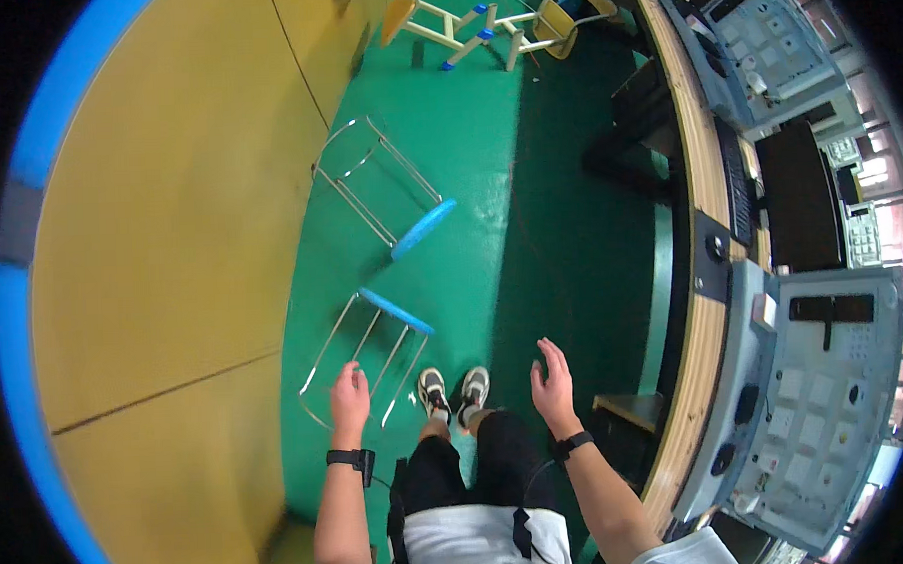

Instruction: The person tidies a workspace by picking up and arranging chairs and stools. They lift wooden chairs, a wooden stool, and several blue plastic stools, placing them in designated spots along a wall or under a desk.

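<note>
Both hands empty. Left hand (350, 393) was loosely uncurled, left of the sneakers (431, 390); right hand (555, 386) was spread, thumb apart, to their right. Nearer blue-seated metal stool (398, 312) lay tipped on the green floor (479, 201) left of the sneakers, long axis slanting from seat, ahead-left of them, back to leg ends farther left. Left hand was nearer, overlapping its legs; contact unclear.

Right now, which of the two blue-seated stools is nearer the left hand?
The lower blue-seated stool, seen just beside the left hand. The upper blue-seated stool lies farther up the green floor.
</note>
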Motion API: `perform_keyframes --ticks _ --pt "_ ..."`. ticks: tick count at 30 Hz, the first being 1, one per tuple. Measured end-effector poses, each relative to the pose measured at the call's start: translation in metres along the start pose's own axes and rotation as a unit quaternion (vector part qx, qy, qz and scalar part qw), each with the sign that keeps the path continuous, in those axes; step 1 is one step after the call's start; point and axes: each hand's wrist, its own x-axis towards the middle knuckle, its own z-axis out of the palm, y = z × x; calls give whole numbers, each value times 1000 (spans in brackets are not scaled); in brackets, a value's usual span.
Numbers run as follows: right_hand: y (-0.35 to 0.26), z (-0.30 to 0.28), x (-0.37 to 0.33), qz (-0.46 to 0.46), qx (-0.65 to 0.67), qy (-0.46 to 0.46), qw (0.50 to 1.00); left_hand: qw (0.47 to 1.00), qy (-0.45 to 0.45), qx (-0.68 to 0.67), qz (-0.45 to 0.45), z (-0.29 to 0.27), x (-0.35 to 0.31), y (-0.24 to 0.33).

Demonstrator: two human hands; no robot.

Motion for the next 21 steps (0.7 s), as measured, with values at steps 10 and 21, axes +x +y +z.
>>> perform_keyframes --ticks 10,21 --pt "141 165 157 -32 22 -92 995 918 -5 -221 -328 171 201 -127" --pt "227 186 168 93 37 -132 986 876 137 -301 -351 287 273 -271"
